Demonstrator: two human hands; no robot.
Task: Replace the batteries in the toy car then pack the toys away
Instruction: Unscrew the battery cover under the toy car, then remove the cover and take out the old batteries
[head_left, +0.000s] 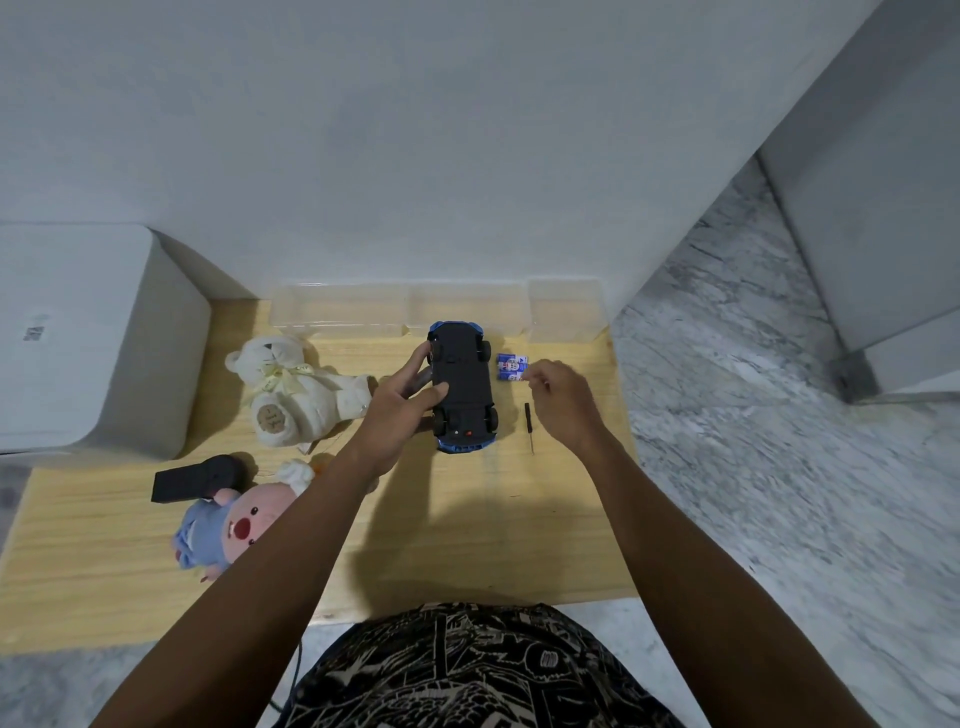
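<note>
Left hand (402, 402) grips the upturned car (462, 387); right hand (558, 400), fingers loosely curled and holding nothing, hovers beside the batteries (511, 368) right of it.

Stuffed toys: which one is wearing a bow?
The cream teddy bear, lying beside the left hand, has a pale yellow ribbon bow at its neck. The pink plush with the red nose, nearer the person, shows no bow.

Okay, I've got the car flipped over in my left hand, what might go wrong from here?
The car is held only by the left hand, so it could slip when you work on it. The right hand hovers by the batteries, which could roll. The small screwdriver lies near the table edge.
</note>
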